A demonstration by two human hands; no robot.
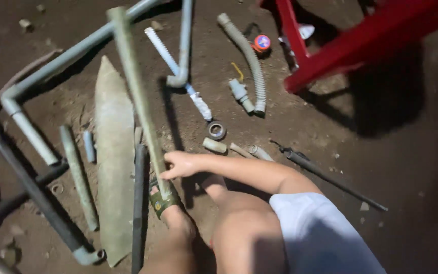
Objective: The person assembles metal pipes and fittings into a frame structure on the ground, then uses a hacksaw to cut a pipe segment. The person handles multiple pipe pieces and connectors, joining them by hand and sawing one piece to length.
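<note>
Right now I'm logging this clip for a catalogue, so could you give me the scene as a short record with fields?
Setting: dirt ground, dim light
Right hand: closed around a long green pipe
Left hand: not in view
Foot: sandalled foot pressed on the pipe's lower end
Nearby: corrugated hose, metal ring, grey elbow pipe, flat grey slab
Background: red plastic furniture leg

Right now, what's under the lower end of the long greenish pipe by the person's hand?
The long greenish pipe ends on a sandalled foot, across its olive sandal strap. The right hand grips the pipe just above. The ground under the foot is hidden, and so is the left hand.
</note>
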